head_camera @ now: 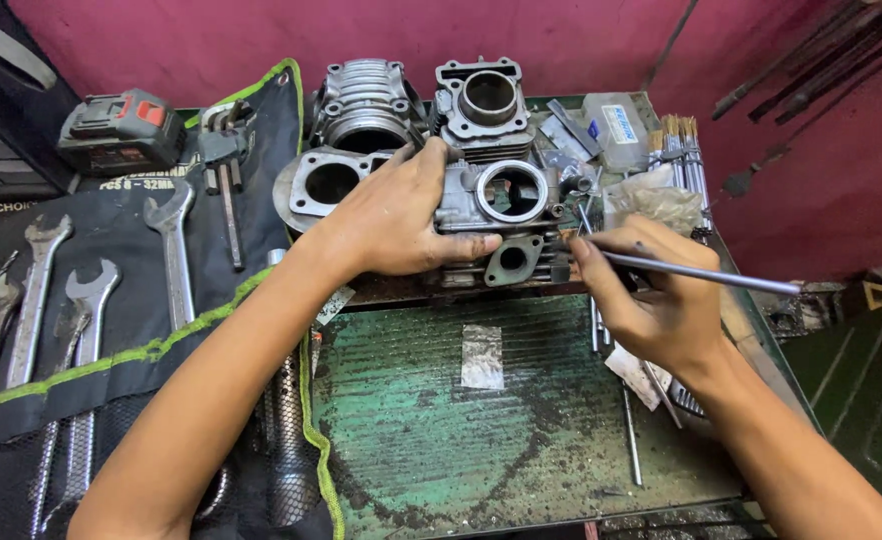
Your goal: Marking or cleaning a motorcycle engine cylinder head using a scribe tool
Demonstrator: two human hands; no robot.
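Cylinder head [501, 215] pinned under the left hand [401, 215], thin metal rod [701, 272] pinched in the right hand [651, 300].

Left fingers are spread over the head's top, thumb pressed against its front face just beside the oval port; the head sits at the green workbench [411, 420] rear edge. Right fingers are closed together around the rod, whose tip meets the head's side. Beyond the left hand stand three engine cylinders [366, 105]; outside its wrist lies a wrench roll [111, 300].
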